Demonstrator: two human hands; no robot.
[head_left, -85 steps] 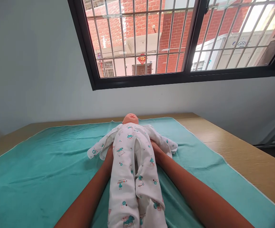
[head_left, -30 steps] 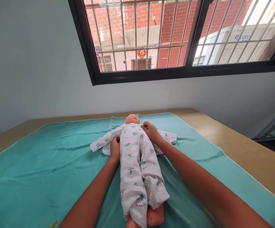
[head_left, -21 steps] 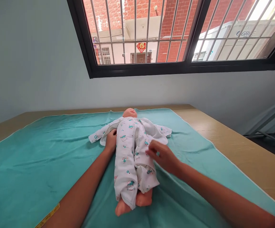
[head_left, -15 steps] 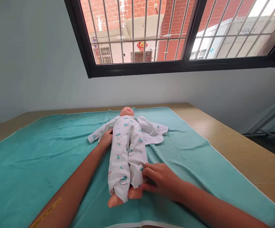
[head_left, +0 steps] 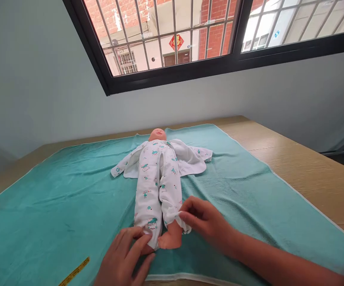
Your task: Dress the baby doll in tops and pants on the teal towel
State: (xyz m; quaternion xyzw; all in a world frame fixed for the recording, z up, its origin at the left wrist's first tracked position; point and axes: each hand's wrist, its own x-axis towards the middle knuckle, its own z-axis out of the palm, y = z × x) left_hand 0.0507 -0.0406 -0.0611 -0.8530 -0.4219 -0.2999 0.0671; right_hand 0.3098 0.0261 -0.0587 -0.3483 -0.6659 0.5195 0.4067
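In the right hand, the trouser cuff on the right side of the view is pinched between thumb and finger. The left hand is laid by the other trouser leg, with its fingers bent and a bit spread. The end of that leg is touched by the fingertips, but whether any cloth is pinched there cannot be told.

The doll is laid on its back in the middle of a green towel, with its head far away and its feet close to the hands. The white trousers are reached up high, onto its chest. A white jacket is spread open at its sides. The bare foot by the pinched cuff can be seen well; the other one is mostly hidden by the left hand. The towel is spread over a wooden surface.

For this to be done well, only the cloth should be pinched, not the foot. The cuff looks bunched up, so it should be pulled softly and smoothed all the way around the ankle. The other leg is best kept calm under the left hand, so the doll is not dragged and the towel is not wrinkled.
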